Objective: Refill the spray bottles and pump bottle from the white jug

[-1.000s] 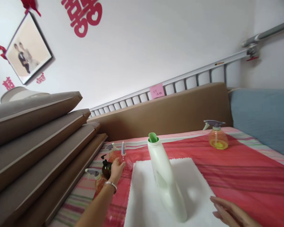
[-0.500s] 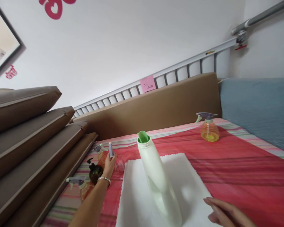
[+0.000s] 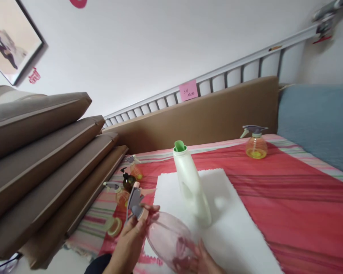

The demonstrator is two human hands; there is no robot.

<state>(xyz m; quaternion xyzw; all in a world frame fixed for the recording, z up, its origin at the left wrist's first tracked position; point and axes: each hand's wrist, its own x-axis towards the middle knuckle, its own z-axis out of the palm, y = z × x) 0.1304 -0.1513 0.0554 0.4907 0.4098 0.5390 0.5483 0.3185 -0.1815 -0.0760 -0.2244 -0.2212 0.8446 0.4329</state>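
A clear pink spray bottle (image 3: 168,233) with a grey spray head is tilted in front of me, its head up and to the left. My left hand (image 3: 131,238) is closed around its neck, just below the spray head. My right hand (image 3: 204,260) is at the base of the bottle, its fingers partly seen through the pink plastic. Behind it, a pale green plastic jug (image 3: 190,182) without a cap stands on a white scalloped mat (image 3: 231,220). A green spout shows in the jug's mouth.
To the left stand a spray bottle (image 3: 122,196), a dark pump bottle (image 3: 129,182), another spray bottle (image 3: 136,172) and a round yellowish container (image 3: 115,227). One more spray bottle (image 3: 256,147) with yellow liquid stands back right. Stacked brown cushions (image 3: 46,152) border the left side.
My left hand has brought the pink spray bottle from the group at the left towards me. My right hand has moved left to the bottle's base. The view has shifted.
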